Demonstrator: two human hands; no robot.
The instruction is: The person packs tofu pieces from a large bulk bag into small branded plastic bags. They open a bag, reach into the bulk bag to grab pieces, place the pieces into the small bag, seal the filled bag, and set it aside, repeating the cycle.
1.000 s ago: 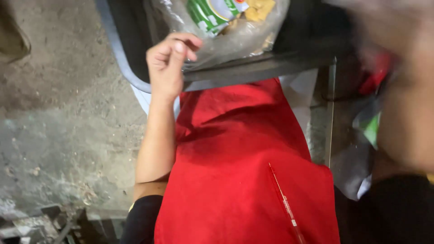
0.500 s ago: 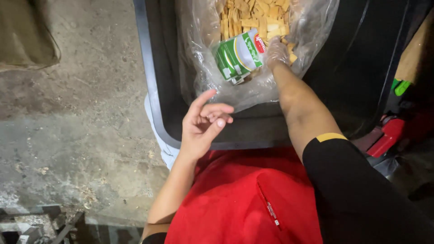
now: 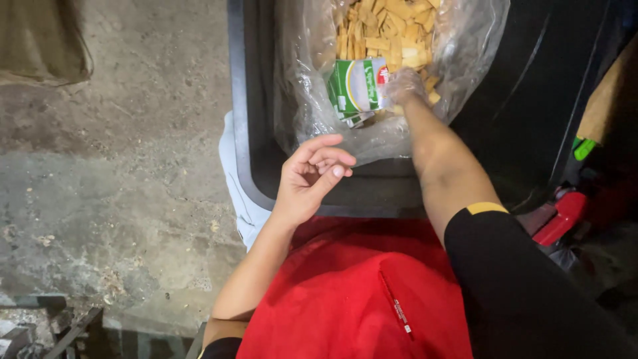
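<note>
Fingers of the left hand (image 3: 311, 178) loosely curled, thumb tip near the index finger, clamped on nothing — the hand hovers just over the near edge of the clear plastic bag (image 3: 312, 100), at the near rim of the black bin (image 3: 242, 126). Whether the fingertips brush the plastic I cannot tell.

Right hand (image 3: 403, 86) reaches farther in, down inside the bag. It looks covered by thin clear film, glove or bag wall not certain. Fingers closed against the right end of a green-and-white carton (image 3: 355, 90), which lies tilted in the bag on the near side of a heap of pale yellow strip-shaped pieces (image 3: 385, 33). A second flattened carton edge shows just beneath the first.

Bag sits in the bin's left half, mouth open toward the far side, its near wall bulging over the bin's inner slope.

Near side: red apron (image 3: 345, 299) below both forearms; black sleeve with a yellow cuff band (image 3: 486, 208) on the right arm. Left of the bin — rough concrete floor (image 3: 113, 186). Right of the bin, a red object (image 3: 561, 216) and a green one (image 3: 583, 147), both partly hidden.
</note>
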